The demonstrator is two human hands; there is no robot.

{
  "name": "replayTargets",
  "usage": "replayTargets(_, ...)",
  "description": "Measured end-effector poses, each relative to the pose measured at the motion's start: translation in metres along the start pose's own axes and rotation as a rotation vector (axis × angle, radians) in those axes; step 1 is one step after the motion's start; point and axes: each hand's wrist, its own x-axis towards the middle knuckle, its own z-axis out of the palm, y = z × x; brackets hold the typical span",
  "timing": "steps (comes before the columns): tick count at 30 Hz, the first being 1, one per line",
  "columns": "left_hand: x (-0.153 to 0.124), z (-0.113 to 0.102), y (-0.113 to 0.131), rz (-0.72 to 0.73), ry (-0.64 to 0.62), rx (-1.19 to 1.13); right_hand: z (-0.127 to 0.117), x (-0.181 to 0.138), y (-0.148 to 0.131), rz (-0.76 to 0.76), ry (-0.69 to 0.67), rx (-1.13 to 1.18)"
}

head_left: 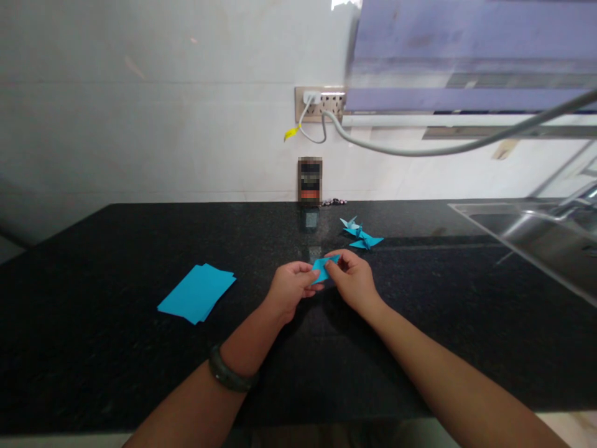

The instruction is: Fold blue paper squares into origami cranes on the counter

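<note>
A crease could go crooked in the small blue paper [322, 267] if either thumb slips, since little of its surface lies free between the two hands; pressing too hard could also crumple it. The left hand [293, 283] pinches its left end between thumb and fingers, and the right hand [352, 279] grips the other end, thumb on top (whether the paper touches the worktop [116, 361] I cannot tell). Left of the left hand, well apart, lie loose blue sheets [198, 294]. Just beyond the right hand sit folded cranes [367, 242], close together. Farther off, past both hands, a blurred-out dark object [310, 180] stands against the wall [153, 143].
</note>
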Motion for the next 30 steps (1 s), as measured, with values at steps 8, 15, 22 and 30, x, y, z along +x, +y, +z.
replayTargets(8,-0.002,-0.0003,0.0001,-0.013,-0.058,0.003,0.0001,0.0001,0.0013,0.029,-0.049,0.052)
replayTargets(15,-0.0005,-0.0002,-0.0004,-0.012,-0.048,0.017,-0.0015,-0.0007,0.0028,0.044,-0.061,0.089)
replayTargets(22,-0.0003,-0.0003,-0.0028,-0.007,-0.104,0.087,-0.0012,0.0026,0.0065,0.101,-0.025,0.137)
replayTargets(30,0.0015,0.0016,-0.0061,0.113,-0.14,0.101,0.0002,-0.0002,-0.0013,0.098,-0.109,0.221)
